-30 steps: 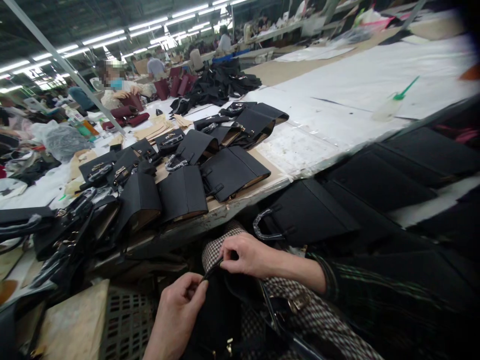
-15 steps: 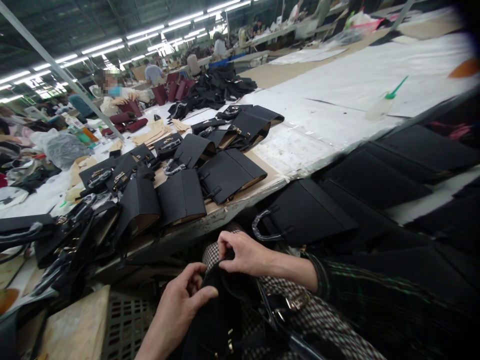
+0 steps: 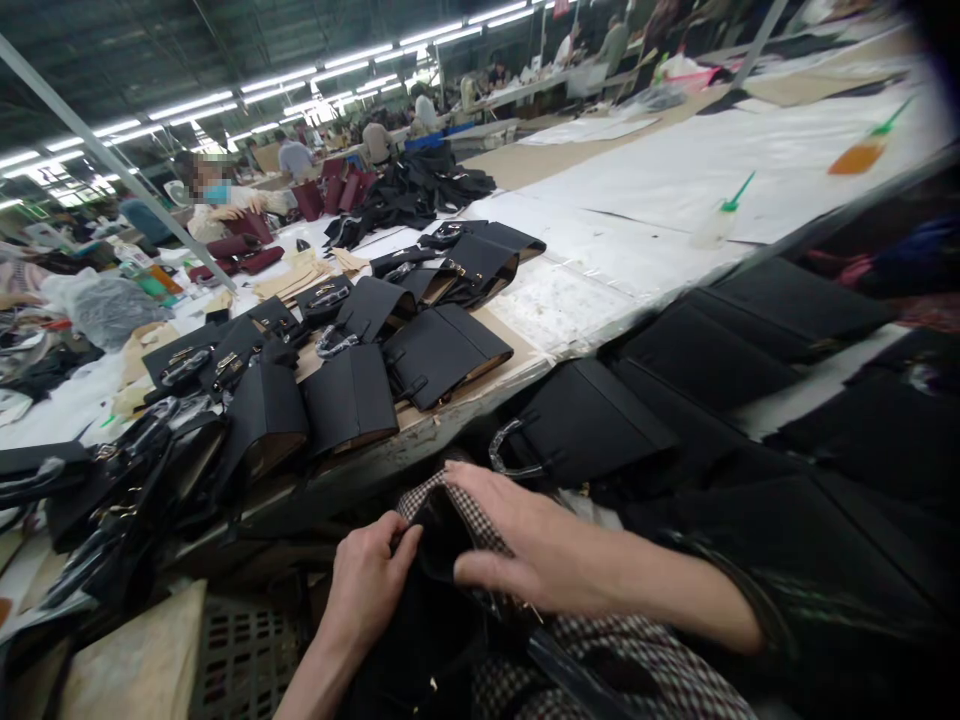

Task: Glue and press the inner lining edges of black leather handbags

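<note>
A black handbag [image 3: 420,630] rests on the checked cloth [image 3: 664,655] over my lap. Between thumb and fingers, my left hand [image 3: 367,575] pinches the edge of the bag's mouth on the left. My right hand [image 3: 525,535] is spread with thumb apart from the fingers, over the right side of the opening. Whether it touches the rim I cannot tell. Toward the lower right runs a dark, shiny handle [image 3: 574,670]. The bag's inside is dark, and its lower part is cut off by the frame.
Several black handbags [image 3: 349,400] lie on the worktable ahead, more [image 3: 592,415] to my right. Farther along stand squeeze bottles, one with clear liquid [image 3: 716,225], one with orange [image 3: 862,150]. A plastic crate [image 3: 244,645] is at lower left. A masked person [image 3: 225,205] handles maroon pieces across the table.
My right hand has let go of its pinch on the bag's edge and opened out. The left has closed its thumb and fingers on the edge. The view has shifted slightly right.
</note>
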The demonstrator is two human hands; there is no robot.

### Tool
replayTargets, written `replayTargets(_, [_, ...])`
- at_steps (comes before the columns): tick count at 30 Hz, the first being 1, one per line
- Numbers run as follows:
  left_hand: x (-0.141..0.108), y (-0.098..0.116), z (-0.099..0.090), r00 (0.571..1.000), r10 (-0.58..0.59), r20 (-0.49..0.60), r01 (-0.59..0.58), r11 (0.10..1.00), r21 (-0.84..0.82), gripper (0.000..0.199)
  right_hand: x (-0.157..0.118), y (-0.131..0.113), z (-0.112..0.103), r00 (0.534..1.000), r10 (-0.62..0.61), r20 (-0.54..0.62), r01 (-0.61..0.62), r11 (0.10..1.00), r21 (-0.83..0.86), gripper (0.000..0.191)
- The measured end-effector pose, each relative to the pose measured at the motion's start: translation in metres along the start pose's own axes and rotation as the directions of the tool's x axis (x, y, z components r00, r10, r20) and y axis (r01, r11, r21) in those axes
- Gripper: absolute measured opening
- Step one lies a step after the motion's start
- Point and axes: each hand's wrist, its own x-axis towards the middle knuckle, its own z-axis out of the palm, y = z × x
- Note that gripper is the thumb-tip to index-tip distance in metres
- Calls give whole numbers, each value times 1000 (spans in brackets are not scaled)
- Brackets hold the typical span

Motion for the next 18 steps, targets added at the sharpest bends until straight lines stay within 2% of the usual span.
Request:
replayTargets(2, [2, 3, 2, 1000, -17, -12, 18, 999, 50, 27, -26, -14, 15, 997, 51, 61, -51, 999, -16, 92])
replayTargets(4, [5, 3, 5, 1000, -24, 9, 24, 998, 57, 20, -41, -17, 33, 989, 147, 29, -147, 989, -17, 96])
replayTargets(6, [9, 1, 5, 998, -19, 59, 17, 999, 42, 11, -46, -8, 46, 972, 226, -58, -223, 974, 49, 95])
replayTargets(8, [11, -3, 1, 992, -3, 127, 3, 1000, 3, 8, -46, 7, 46, 955, 281, -96, -262, 949, 175, 94])
replayTargets(10, [11, -7, -10, 983, 16, 185, -9, 999, -37, 11, -46, 19, 33, 956, 287, -64, -258, 923, 284, 89])
replayTargets(12, [8, -11, -28, 975, 30, 221, -16, 998, -62, 19, -48, 25, 10, 965, 261, -22, -239, 911, 336, 80])
replayTargets(14, [0, -12, -48, 951, 49, 304, -13, 993, -119, 20, -52, 26, -13, 977, 213, 33, -208, 893, 399, 71])
replayTargets(16, [-10, -12, -63, 880, 73, 469, 33, 976, -215, 13, -54, 30, -29, 978, 159, 135, -207, 832, 516, 68])
replayTargets(18, [-19, -11, -67, 811, 63, 582, 80, 973, -216, 16, -53, 39, -32, 961, 87, 261, -236, 750, 618, 67])
